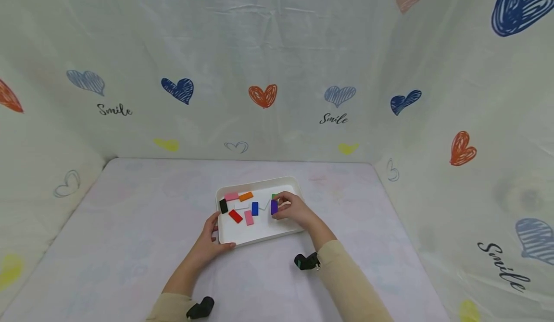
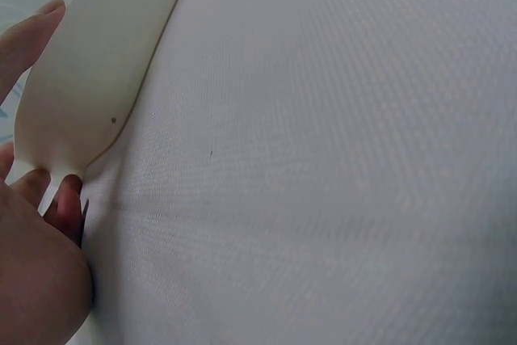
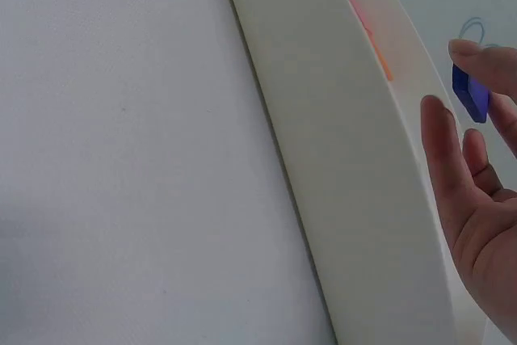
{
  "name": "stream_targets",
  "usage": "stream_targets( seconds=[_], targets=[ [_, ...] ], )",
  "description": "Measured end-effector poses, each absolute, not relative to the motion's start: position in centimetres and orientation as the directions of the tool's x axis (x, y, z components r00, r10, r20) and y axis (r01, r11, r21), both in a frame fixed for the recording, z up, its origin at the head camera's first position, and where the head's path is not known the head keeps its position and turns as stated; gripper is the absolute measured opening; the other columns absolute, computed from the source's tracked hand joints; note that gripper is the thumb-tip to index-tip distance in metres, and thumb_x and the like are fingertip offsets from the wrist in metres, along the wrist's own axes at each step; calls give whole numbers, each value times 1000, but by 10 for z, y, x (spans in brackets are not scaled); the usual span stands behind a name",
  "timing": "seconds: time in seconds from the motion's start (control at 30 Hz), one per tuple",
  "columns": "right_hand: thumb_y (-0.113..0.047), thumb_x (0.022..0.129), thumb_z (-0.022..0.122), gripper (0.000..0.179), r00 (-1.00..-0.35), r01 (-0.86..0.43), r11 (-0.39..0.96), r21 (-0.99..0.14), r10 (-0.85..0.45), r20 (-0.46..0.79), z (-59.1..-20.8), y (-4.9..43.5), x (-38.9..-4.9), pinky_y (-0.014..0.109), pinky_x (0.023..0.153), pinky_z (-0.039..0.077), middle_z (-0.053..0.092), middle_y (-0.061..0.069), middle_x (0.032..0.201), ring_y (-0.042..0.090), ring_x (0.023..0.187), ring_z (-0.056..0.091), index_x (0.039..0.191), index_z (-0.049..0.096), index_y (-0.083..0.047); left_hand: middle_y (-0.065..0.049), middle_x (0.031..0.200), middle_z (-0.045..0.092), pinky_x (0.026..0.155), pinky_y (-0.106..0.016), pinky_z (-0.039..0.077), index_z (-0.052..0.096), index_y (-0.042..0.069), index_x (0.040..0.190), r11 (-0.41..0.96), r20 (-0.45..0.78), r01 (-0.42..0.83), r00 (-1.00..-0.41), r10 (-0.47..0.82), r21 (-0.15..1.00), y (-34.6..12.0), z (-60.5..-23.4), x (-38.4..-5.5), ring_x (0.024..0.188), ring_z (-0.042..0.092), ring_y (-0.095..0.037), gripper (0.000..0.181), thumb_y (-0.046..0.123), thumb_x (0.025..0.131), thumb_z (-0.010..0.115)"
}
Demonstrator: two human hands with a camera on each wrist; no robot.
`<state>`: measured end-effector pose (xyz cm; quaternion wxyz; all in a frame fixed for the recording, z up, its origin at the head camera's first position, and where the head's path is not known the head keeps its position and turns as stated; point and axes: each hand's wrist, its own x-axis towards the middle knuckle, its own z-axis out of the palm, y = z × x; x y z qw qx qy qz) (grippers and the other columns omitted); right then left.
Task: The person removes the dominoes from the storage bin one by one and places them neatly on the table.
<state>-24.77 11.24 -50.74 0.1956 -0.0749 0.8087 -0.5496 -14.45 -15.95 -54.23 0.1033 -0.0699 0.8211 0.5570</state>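
Note:
A white tray lies on the table, holding several small coloured blocks. My left hand grips its near left corner, thumb along the front wall and fingers at the left side. Over the tray's right part, my right hand pinches a purple block between thumb and fingers, upright in the head view. A green block shows partly behind those fingers. To the left lie a blue block, a lower pink block, a red block, an orange block and a black block.
Another pink block and a white block lie in the tray's left half. The pale table extends around the tray. A heart-patterned sheet hangs behind and at both sides. Each wrist carries a black device.

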Motion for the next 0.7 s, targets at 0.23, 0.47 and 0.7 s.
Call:
stream_targets(
  seconds=[0.23, 0.47, 0.7],
  targets=[
    [6, 75, 80, 52, -903, 89, 331, -939, -371, -217, -495, 129, -255, 31, 75, 55, 57, 14, 110, 20, 87, 64, 122, 59, -4, -21, 148, 30, 105, -57, 36, 11, 14, 154, 386, -250, -232, -968, -3, 893, -159, -542, -144, 128, 36, -38, 111, 24, 72, 86],
    [7, 75, 79, 51, -918, 56, 361, -931, -349, -191, -482, 151, -265, 29, 75, 53, 58, 11, 104, 19, 84, 60, 121, 60, -3, -22, 147, 31, 104, -57, 36, 11, 14, 154, 384, -264, -243, -964, 2, 891, -161, -542, -144, 129, 36, -38, 112, 25, 72, 87],
    [8, 77, 77, 53, -933, 71, 369, -927, -305, -192, -483, 178, -278, 31, 79, 54, 59, 14, 108, 20, 90, 62, 125, 58, -1, -21, 149, 29, 104, -56, 37, 12, 15, 154, 393, -261, -237, -965, 8, 888, -162, -543, -145, 128, 36, -38, 113, 27, 71, 87]
  ],
)
